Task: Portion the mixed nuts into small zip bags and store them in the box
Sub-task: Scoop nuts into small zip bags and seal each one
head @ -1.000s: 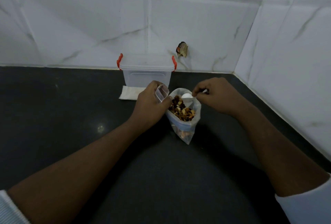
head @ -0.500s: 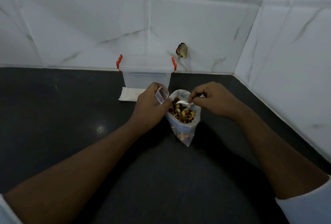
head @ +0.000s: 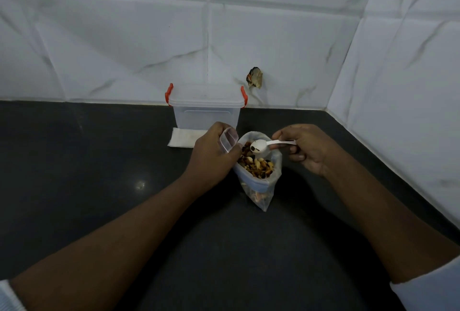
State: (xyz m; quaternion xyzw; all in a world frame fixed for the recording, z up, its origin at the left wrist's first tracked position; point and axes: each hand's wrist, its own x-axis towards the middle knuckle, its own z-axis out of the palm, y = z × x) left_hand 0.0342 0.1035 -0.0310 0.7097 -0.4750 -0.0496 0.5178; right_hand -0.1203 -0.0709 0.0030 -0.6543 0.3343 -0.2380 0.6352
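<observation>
A clear bag of mixed nuts (head: 258, 176) stands open on the black counter. My left hand (head: 211, 154) grips a small empty zip bag (head: 228, 139) beside the big bag's left rim. My right hand (head: 303, 149) pinches the handle of a white plastic spoon (head: 261, 146), whose bowl hovers just above the nuts with one dark piece in it. The clear storage box (head: 206, 109) with red latches stands closed behind my hands, against the wall.
A white stack of flat bags or paper (head: 183, 137) lies in front of the box at its left. Tiled walls meet in a corner at the right. A small dark object (head: 255, 77) sticks to the back wall.
My right hand drew back to the right and lifted the spoon out of the nuts; its bowl now faces up above the bag. My left hand kept its hold on the small bag.
</observation>
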